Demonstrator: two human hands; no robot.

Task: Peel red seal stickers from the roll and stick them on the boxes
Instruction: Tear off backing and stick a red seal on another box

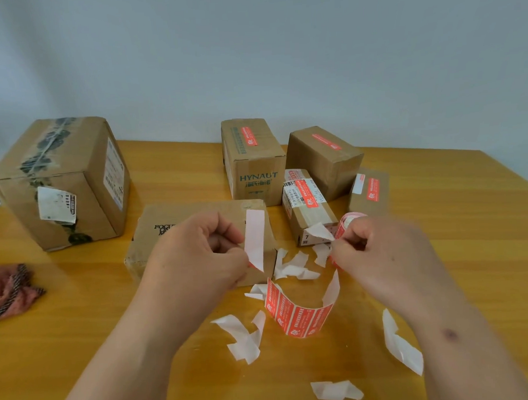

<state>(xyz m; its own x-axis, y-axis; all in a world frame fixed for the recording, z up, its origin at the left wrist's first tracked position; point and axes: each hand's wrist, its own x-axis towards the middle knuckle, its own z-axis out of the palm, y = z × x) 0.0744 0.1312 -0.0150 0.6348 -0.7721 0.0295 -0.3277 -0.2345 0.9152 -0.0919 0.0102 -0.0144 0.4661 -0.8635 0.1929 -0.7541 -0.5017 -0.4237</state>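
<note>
Big risk first: the large box [56,181] at far left carries no red seal that I can see, nor does the flat box [197,233] right behind my hands. Both likely remain to do, and the large one sits well apart from me, so a floppy sticker could fold onto itself on the way over.

Four smaller boxes at far right, HYNAUT box [253,164] among them, already show red seals on top. Skip those, or I double up.

The loose strip of red stickers [298,313] curls on the table [438,192] near me, between my wrists, trailing up to the roll [347,226]. If I tug, the strip may drag or tear.

My left hand [199,260] has fingers curled, pinching the peeled sticker [254,239] at its lower end. The sticker stands upright above the fingertips, pale back facing me, a bit of red showing at the bottom edge, in front of the flat box's near right corner. Judgement: adhesive could grab my fingers or the box edge crooked.

My right hand [380,249] is curled round the roll, fingertips pinching at a white backing scrap [320,230] beside it. Exact grip unclear, partly hidden.

White backing scraps [244,336] litter the near table. A sticker dropped there would pick one up.

Cloth [9,289] at left edge, irrelevant.
</note>
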